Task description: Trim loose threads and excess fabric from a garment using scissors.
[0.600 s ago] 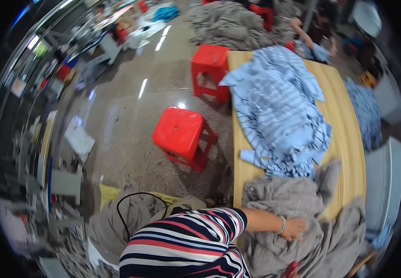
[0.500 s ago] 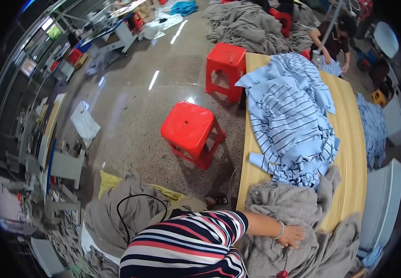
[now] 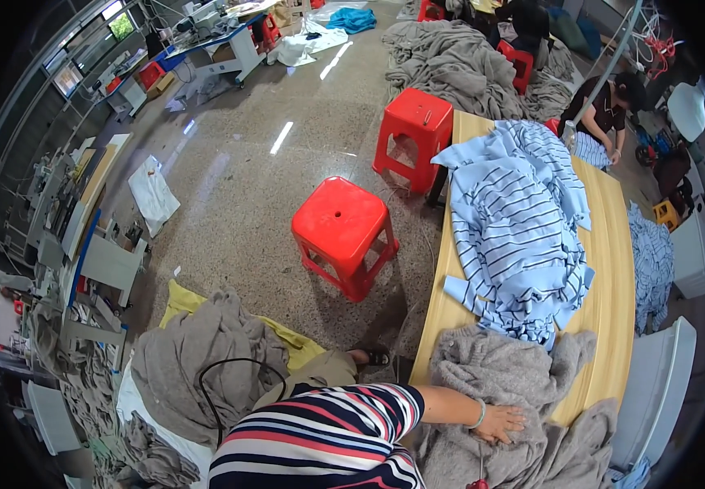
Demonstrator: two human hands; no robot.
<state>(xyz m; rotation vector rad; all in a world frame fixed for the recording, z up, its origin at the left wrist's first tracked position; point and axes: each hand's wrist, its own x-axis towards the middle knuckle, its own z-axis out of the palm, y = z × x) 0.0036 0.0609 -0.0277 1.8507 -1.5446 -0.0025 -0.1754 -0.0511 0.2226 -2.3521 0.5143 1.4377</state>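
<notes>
A pale wood-grained tabletop runs away from the person on the right. Along its far part sprawls a loose pile of light blue garments with dark stripes. A grey knit garment lies crumpled over the near end, its upper folds up against the blue pile and its lower ones running to the bottom of the view. To the left of the tabletop, apart from it, stands a red stool (a second stool, also red, sits close by the far corner). The left hand rests palm-down on the grey knit garment, its grip spread, pinching nothing. The right hand is out of view; I cannot tell how its grip stands. A red-handled tool with a thin shaft shows at the lower edge, near the left hand. A slim pale bracelet circles the left wrist.
</notes>
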